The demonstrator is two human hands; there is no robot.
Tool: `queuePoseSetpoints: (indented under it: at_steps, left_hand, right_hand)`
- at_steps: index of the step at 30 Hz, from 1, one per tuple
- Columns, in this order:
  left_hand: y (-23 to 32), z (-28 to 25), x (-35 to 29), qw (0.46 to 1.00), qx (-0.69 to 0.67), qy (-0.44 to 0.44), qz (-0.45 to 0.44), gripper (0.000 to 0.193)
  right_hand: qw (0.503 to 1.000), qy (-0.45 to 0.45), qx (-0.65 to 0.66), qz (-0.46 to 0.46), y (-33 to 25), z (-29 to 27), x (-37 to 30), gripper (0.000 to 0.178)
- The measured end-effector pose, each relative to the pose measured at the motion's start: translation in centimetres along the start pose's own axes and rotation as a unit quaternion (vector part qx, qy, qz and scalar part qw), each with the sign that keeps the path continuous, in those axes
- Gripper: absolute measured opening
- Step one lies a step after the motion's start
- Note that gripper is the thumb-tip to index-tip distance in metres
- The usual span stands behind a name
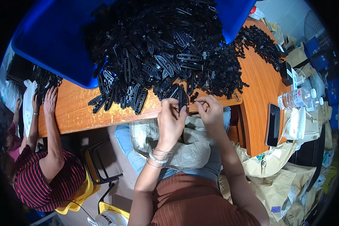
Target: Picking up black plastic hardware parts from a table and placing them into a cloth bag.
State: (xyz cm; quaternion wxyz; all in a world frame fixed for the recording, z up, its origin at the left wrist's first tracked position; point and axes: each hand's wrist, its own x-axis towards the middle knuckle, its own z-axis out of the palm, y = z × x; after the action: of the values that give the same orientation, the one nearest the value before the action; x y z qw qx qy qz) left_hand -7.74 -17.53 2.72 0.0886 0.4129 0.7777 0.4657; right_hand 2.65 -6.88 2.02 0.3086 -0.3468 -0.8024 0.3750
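My left hand (170,122) is closed around a long, narrow black plastic part (182,97), held upright at the table's front edge. Close by on the right, my right hand (211,113) has thumb and forefinger pinched together. A small black plastic piece (194,96) shows at those fingertips. Just beyond both hands rises a large heap of long black slotted plastic parts (150,64). To its right lies a pile of much smaller black plastic pieces (222,75).
A blue bin (52,41) lies tipped behind the heap on the wooden table (83,109). At right are a phone (273,124) and plastic bottles (295,98). A white woven sack (188,150) covers my lap. Another person in a striped shirt (51,180) works at left.
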Motion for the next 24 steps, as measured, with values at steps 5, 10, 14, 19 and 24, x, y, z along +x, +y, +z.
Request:
queuePoseSetpoints:
  at_steps: [5, 10, 14, 19, 24]
  left_hand:
    - [0.0, -1.7, -0.7, 0.850, -0.492, -0.092, -0.162, 0.054]
    - [-0.1, -2.5, -1.1, 0.788, -0.576, -0.089, -0.198, 0.043]
    - [-1.3, -2.1, -1.9, 0.781, -0.584, -0.125, -0.183, 0.019]
    - [-0.1, -2.8, -1.9, 0.899, -0.371, -0.157, -0.170, 0.027]
    - [-0.1, -3.2, -2.1, 0.874, -0.414, -0.183, -0.179, 0.023]
  right_hand:
    - [0.998, -0.013, 0.042, -0.052, 0.1, -0.6, -0.5, 0.009]
    - [0.998, 0.035, 0.028, -0.036, 0.6, -0.2, -1.0, 0.008]
    - [0.999, 0.030, -0.024, -0.035, 0.8, -0.8, -1.1, 0.009]
    - [0.989, -0.027, 0.111, -0.095, -1.4, -2.6, -1.3, 0.013]
    - [0.968, -0.099, 0.121, -0.197, -2.6, -2.9, -1.7, 0.021]
